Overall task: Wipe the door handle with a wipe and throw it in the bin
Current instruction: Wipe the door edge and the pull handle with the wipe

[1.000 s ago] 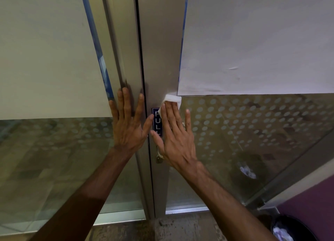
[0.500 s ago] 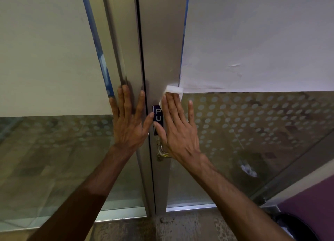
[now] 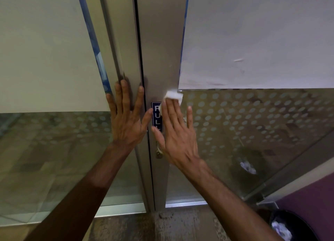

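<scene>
My right hand lies flat on the metal door frame and presses a white wipe under its fingertips, next to a blue PULL sign. The brass door handle peeks out below the thumb, mostly hidden by the hand. My left hand rests flat with spread fingers on the neighbouring frame, holding nothing. A black bin with crumpled white paper stands on the floor at the bottom right.
Glass door panels with dotted film flank the frame, and white paper covers their upper parts. The glass reflects the bin. A purple wall runs along the right, and speckled floor lies below the door.
My right hand with the wipe slid slightly up and then back down the frame, uncovering then covering part of the PULL sign. My left hand stayed in place.
</scene>
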Tool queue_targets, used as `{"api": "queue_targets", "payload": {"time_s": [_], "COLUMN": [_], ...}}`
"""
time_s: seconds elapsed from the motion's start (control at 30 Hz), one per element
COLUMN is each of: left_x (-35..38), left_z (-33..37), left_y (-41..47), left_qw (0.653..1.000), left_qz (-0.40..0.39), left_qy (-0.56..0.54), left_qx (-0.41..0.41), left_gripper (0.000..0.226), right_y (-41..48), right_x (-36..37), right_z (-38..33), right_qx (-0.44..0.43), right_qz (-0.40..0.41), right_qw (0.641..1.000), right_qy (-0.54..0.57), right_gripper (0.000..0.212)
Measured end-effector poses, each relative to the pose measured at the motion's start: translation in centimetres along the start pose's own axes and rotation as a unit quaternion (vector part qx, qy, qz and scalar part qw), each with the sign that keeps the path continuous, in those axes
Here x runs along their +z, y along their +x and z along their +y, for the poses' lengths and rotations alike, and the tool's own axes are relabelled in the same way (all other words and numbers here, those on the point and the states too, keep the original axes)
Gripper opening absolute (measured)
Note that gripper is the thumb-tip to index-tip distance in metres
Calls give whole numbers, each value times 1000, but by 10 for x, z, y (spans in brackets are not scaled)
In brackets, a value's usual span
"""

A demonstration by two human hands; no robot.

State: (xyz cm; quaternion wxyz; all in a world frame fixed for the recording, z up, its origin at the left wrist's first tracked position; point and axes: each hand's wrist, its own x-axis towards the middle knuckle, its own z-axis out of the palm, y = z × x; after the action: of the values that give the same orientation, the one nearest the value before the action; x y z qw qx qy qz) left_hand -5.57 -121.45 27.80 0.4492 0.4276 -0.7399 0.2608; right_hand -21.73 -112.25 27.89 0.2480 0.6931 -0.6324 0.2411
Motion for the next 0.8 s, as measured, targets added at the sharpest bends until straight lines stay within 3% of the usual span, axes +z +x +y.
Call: {"api": "queue_targets", "payload": {"time_s": [0.13, 0.4, 0.47, 0.67, 0.8], "left_x": [0, 4, 5, 5, 4], "left_z": [0, -2, -2, -3, -2], "left_y": [1, 2, 1, 1, 1], "left_qw": [1000, 1000, 1000, 1000, 1000], "left_qz": [0, 10, 12, 14, 13], "left_qy": [-1, 7, 9, 11, 11], "left_qx": [3, 5, 5, 8, 7], "left_gripper": [74, 76, 77, 76, 76], "right_y": [14, -54, -49, 3, -15], "right_x": [-3, 27, 22, 1, 8], "right_z": [-3, 3, 4, 0, -7], "right_qx": [18, -24, -21, 4, 19], "right_qz": [26, -115, -106, 26, 1], "right_qw": [999, 993, 994, 1000, 1000], "right_qy": [33, -14, -22, 12, 22], "right_gripper": [76, 76, 76, 77, 79]}}
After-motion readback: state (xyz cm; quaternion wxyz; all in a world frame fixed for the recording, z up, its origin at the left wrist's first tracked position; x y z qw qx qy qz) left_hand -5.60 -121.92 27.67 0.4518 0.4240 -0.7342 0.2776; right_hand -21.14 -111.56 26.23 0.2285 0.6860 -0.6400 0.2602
